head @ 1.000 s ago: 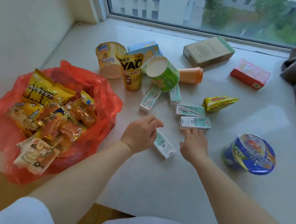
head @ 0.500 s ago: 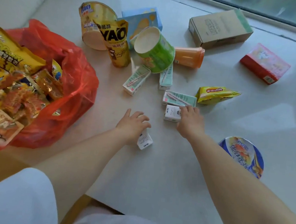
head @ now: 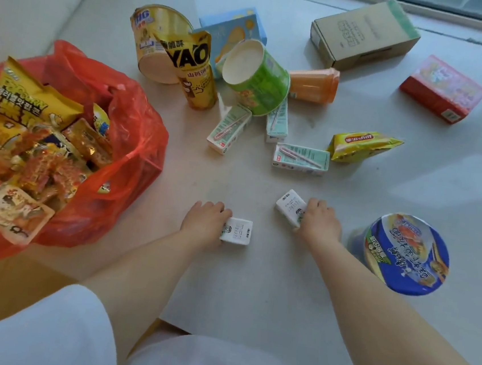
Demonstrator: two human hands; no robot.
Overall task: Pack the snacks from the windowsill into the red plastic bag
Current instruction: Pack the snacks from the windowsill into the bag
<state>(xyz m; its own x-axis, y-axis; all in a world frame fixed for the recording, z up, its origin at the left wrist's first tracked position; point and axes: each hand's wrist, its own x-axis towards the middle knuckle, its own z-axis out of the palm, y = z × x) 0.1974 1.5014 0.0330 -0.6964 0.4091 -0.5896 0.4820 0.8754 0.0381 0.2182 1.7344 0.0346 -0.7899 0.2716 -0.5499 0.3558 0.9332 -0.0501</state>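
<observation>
1. Because each hand works on its own carton, the left hand (head: 205, 223) curls its fingers round one small drink carton (head: 237, 231) while the right hand (head: 320, 222) grips a second carton (head: 289, 206), both low over the windowsill (head: 252, 287)
2. Since the red plastic bag (head: 137, 141) sits open at the left edge, its mouth slumped wide, the left hand looks placed for a short carry into it
3. Already inside lie a yellow popcorn bag (head: 25, 97) and other packets, so packing seems well begun but far from done
4. Three more cartons (head: 300, 159) lie flat just beyond the hands, beside a yellow crisp packet (head: 363, 143)
5. Bulkier items wait further back: tipped cups (head: 256, 77), a brown box (head: 364, 34), a red box (head: 443, 89); a blue noodle bowl (head: 405, 253) stands just beside the right wrist
</observation>
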